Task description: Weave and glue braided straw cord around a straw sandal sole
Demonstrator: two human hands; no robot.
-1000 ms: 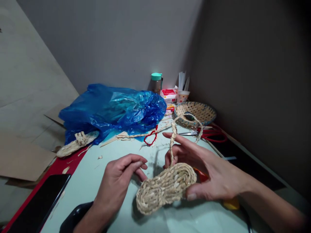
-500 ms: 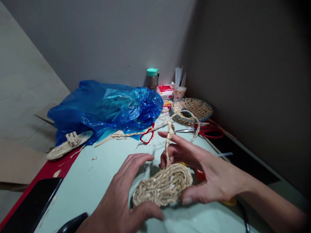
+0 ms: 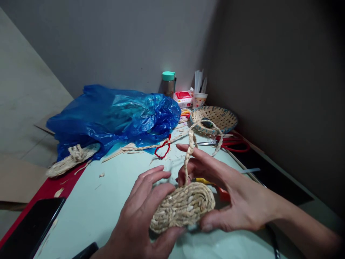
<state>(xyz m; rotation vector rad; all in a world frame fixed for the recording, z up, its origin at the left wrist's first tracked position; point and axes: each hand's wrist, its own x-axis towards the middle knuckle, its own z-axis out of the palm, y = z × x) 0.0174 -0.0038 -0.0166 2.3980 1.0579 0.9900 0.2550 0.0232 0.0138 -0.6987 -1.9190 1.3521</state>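
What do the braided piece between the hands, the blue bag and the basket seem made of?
Braided piece: probably dried straw or similar plant fibre, matte, with visible plaits.
Blue bag: likely thin plastic, glossy, crinkled and partly see-through.
Basket: perhaps bamboo, dull, its strips woven with gaps.

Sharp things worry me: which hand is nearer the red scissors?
Right: the right hand is just in front of the scissors; the left hand is farther away, to their left.

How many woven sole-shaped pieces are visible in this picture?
2: one woven sole between the left hand and right hand, another woven piece by the blue bag, which may hide more.
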